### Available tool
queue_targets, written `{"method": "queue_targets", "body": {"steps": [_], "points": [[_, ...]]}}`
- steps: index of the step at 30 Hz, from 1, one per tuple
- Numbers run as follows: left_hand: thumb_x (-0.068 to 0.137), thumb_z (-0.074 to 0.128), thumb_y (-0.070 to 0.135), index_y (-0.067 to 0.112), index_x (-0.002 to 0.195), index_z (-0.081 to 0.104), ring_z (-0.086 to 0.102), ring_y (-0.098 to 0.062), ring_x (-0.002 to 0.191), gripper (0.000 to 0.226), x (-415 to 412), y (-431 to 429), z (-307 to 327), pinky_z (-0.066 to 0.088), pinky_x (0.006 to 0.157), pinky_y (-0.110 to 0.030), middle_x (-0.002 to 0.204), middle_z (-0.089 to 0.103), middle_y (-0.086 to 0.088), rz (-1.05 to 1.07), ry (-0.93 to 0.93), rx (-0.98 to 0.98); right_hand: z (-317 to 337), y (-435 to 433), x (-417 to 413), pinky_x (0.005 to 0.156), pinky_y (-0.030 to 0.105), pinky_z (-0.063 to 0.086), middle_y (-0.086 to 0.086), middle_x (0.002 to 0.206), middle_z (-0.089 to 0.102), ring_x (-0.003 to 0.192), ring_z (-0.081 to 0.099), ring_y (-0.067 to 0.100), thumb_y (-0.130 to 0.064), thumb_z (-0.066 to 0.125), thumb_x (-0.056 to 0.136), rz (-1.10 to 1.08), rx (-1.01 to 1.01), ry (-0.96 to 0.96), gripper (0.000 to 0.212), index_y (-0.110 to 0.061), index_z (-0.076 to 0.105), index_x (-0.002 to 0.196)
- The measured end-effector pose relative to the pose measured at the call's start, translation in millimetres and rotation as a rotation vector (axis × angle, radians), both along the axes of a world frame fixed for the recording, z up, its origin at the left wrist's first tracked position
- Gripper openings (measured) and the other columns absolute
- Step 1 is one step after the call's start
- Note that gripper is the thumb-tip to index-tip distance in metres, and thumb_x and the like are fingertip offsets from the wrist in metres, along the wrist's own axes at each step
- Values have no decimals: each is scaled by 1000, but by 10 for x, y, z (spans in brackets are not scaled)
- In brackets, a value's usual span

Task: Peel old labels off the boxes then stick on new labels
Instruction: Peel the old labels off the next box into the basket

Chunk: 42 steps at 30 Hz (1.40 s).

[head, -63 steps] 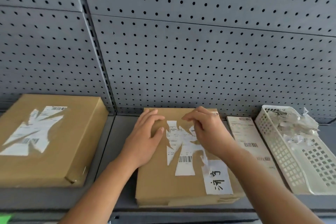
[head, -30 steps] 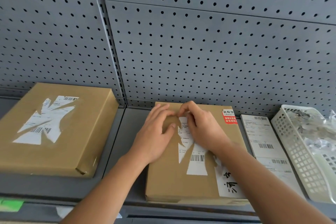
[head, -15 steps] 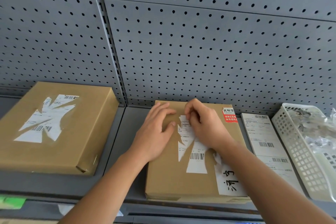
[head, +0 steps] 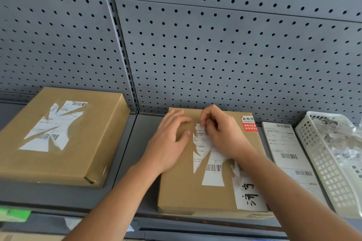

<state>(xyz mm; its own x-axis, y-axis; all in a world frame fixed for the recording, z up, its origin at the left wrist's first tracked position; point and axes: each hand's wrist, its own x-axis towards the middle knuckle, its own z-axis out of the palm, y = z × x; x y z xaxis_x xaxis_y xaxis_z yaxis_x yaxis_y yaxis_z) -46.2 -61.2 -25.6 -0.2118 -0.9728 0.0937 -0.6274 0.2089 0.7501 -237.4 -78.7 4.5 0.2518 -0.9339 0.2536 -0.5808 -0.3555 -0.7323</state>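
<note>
A brown cardboard box (head: pixel 182 191) lies on the grey shelf in front of me. On its top sits a torn white old label (head: pixel 212 170) with a barcode. My left hand (head: pixel 168 143) rests flat on the box, fingers spread, just left of the label. My right hand (head: pixel 221 133) has its fingers curled and pinches the label's top edge near the box's far side. A second brown box (head: pixel 94 143) with a torn label (head: pixel 52 125) lies to the left.
A strip of new white labels (head: pixel 286 148) lies right of the box. A white plastic basket (head: pixel 323 164) holding peeled label scraps stands at the far right. A grey pegboard wall (head: pixel 215 55) rises behind the shelf. A red sticker (head: pixel 248 124) marks the box's far right corner.
My right hand has shifted along the label's top edge and now pinches it. My left hand stays pressed on the box. The camera view has tilted slightly.
</note>
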Motion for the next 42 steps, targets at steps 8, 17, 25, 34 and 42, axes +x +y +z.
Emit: {"method": "queue_targets", "body": {"steps": [8, 17, 25, 34, 42], "points": [[102, 51, 37, 42, 134, 50, 1, 14, 148, 32, 5, -12, -21, 20, 116, -32, 157, 26, 31, -2, 15, -2, -137, -98, -50, 80, 7, 40, -3, 102, 53, 82, 54, -5, 2, 62, 93, 123, -119, 205, 20, -11, 72, 106], [103, 51, 38, 41, 135, 51, 0, 15, 147, 33, 3, -10, -18, 19, 113, -30, 156, 26, 32, 1, 6, 1, -116, -108, -10, 78, 28, 47, -2, 100, 52, 82, 53, 10, -1, 54, 97, 97, -142, 259, 15, -10, 65, 94], [103, 50, 41, 44, 133, 51, 0, 17, 146, 30, 8, 8, 5, 22, 113, -33, 156, 24, 33, -2, 6, 10, -37, 119, -226, 78, 17, 44, -5, 98, 60, 90, 56, 8, 2, 53, 97, 65, -63, 165, 16, -12, 60, 95], [103, 48, 41, 45, 131, 50, -1, 16, 146, 28, 8, 12, 18, 23, 116, -39, 156, 24, 34, -7, 14, 27, 20, 461, -440, 79, 33, 56, -8, 83, 71, 82, 68, 11, -6, 51, 101, -90, 141, -78, 21, -23, 62, 96], [104, 47, 42, 45, 134, 49, -2, 16, 146, 30, 9, 23, 25, 20, 115, -36, 157, 22, 34, -9, -6, 35, 185, 501, -578, 80, 28, 54, 8, 100, 73, 87, 69, 27, 4, 45, 102, -125, 138, -426, 17, -5, 58, 95]]}}
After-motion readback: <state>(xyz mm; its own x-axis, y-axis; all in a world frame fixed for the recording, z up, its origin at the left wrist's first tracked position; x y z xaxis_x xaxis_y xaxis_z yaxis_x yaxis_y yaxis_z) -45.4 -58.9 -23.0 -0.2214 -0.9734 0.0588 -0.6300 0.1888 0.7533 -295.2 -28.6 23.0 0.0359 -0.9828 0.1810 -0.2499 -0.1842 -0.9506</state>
